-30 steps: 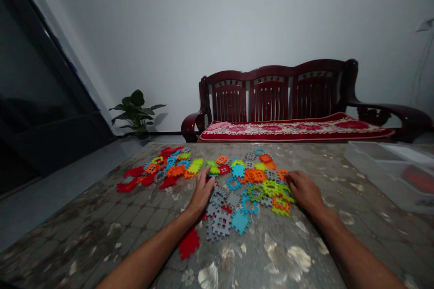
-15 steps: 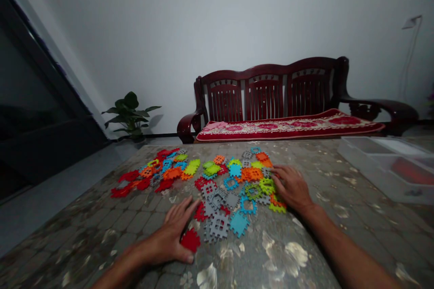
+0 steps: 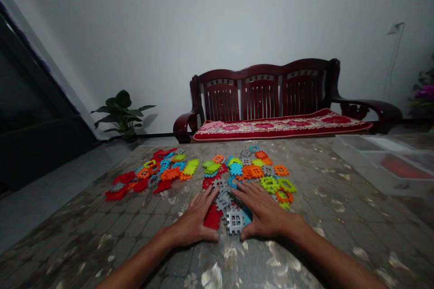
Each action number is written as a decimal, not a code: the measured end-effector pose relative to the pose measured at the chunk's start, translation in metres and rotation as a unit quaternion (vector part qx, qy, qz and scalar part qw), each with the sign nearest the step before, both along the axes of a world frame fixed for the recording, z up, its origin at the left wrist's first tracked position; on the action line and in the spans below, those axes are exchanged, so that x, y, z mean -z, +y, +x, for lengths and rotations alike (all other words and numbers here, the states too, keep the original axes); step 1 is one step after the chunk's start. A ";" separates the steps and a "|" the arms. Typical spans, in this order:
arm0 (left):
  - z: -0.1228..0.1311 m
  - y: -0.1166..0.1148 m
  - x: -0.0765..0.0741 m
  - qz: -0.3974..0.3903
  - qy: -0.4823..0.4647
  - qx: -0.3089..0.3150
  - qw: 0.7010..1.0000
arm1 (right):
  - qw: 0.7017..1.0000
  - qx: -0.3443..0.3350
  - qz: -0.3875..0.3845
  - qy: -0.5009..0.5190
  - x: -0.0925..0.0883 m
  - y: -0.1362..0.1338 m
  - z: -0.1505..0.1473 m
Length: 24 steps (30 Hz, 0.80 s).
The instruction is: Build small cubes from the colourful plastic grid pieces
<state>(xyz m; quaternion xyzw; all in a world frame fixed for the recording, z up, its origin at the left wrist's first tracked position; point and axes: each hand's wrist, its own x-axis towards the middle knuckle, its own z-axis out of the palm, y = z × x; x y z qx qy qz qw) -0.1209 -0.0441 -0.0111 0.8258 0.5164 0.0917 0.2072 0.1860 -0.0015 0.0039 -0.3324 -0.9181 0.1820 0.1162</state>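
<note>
Several flat interlocking plastic tiles in red, orange, green, blue and grey lie scattered on the patterned table (image 3: pixel 305 244). My left hand (image 3: pixel 195 221) lies flat, fingers stretched out, over a red tile (image 3: pixel 212 219). Flat and spread as well, my right hand (image 3: pixel 262 213) covers blue and grey tiles. Between the two hands sits a grey window-like tile (image 3: pixel 235 221), with more grey tiles (image 3: pixel 222 194) just beyond the fingertips. Both hands bracket the near cluster from either side.
A second spread of tiles, mostly red and orange (image 3: pixel 149 176), lies at the left; green and orange ones (image 3: pixel 280 185) lie to the right. A clear plastic box (image 3: pixel 383 162) stands at the table's right. Beyond are a wooden bench (image 3: pixel 264 104) and a potted plant (image 3: pixel 122 115).
Both hands moved inward and nearer to me. The left slid the red tile right toward the grey ones; the right left the green and orange tiles and came left onto the blue and grey ones.
</note>
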 end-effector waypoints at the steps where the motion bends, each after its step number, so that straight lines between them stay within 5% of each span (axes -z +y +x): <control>1: -0.005 0.000 -0.002 -0.010 0.003 0.024 1.000 | 1.000 0.004 -0.002 -0.007 0.000 -0.002 -0.003; 4: -0.012 0.001 -0.005 -0.010 0.009 0.043 0.999 | 0.999 0.027 0.005 -0.016 -0.003 -0.006 -0.013; 11: 0.009 0.007 -0.001 0.052 -0.017 -0.028 0.998 | 0.998 0.050 0.034 0.010 -0.010 -0.002 -0.023; 24: 0.037 0.018 -0.005 0.155 -0.173 -0.057 0.971 | 0.991 0.070 0.041 0.102 0.005 0.019 -0.023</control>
